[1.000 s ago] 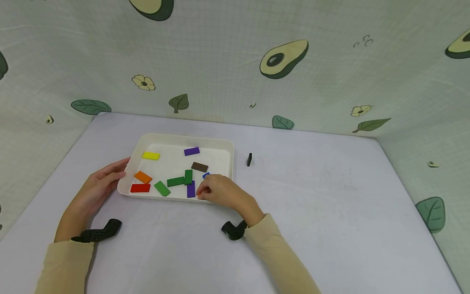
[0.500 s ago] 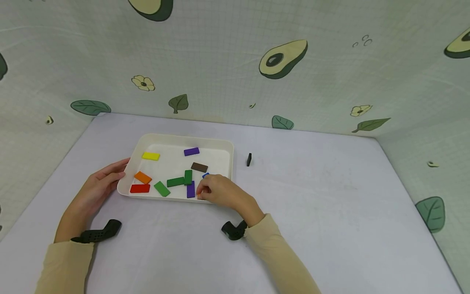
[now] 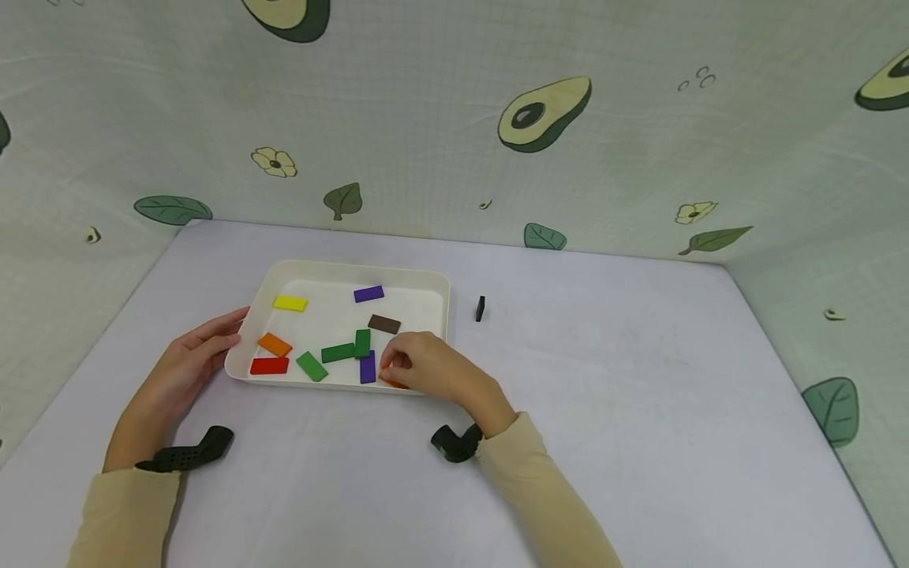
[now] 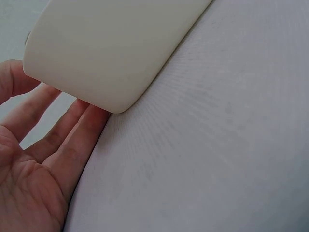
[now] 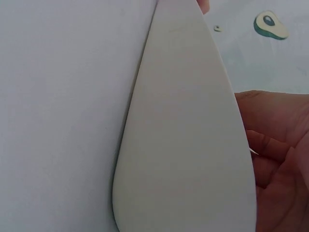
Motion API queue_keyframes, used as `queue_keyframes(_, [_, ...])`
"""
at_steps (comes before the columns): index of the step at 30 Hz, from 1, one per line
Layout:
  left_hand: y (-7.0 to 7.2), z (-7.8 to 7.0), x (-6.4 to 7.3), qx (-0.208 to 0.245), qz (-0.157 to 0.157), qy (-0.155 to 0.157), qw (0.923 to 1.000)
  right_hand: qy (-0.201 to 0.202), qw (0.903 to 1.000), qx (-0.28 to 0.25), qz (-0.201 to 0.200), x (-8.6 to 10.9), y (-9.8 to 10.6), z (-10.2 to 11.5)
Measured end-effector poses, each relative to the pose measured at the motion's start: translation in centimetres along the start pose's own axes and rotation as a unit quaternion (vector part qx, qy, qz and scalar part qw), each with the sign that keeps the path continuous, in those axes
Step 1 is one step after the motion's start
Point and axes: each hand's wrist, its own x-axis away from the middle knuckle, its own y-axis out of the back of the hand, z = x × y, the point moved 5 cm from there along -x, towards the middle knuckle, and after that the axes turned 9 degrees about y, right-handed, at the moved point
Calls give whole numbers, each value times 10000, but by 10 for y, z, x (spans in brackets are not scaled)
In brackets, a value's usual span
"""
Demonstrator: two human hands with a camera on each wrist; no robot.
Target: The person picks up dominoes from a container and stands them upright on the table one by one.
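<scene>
– At the near right corner of a white tray (image 3: 327,315), a person's right hand (image 3: 429,367) reaches in over the rim. What do its fingers have?

– An orange block (image 3: 394,384). The fingers are curled, nearly closed, and pinch it; it shows directly beneath the fingertips, partly covered by the hand. Whether it touches the tray floor cannot be told.

– Its nearest neighbour?

– A purple block (image 3: 367,369), just left of the fingertips, with an upright-set green block (image 3: 363,343) meeting its far end. A brown block (image 3: 384,324) lies farther back, apart from the hand.

– And the left hand (image 3: 190,363)?

– Braced at the tray's left end, fingers extended and spread, touching the outer wall. The closest pieces inside are a red block (image 3: 269,366) and, just behind it, a second orange block (image 3: 274,345), well apart from the one pinched at right.

– Anything outside?

– A black block (image 3: 480,308) on the white-covered table (image 3: 639,379), near the tray's right side. Behind everything hangs a cloth (image 3: 426,118) printed with avocados, leaves and flowers.
</scene>
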Motion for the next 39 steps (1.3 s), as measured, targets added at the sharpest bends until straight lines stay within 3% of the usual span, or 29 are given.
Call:
queue_keyframes(12, [-1, -1, 2, 2, 72, -62, 10000, -90, 9997, -190, -86, 9, 17, 1])
queue_keyframes(27, [-1, -1, 2, -12, 93, -92, 9999, -313, 9985, -208, 401, 18, 27, 4])
queue_keyframes(39, [-1, -2, 2, -92, 18, -12, 10000, -281, 9982, -176, 494, 21, 32, 8])
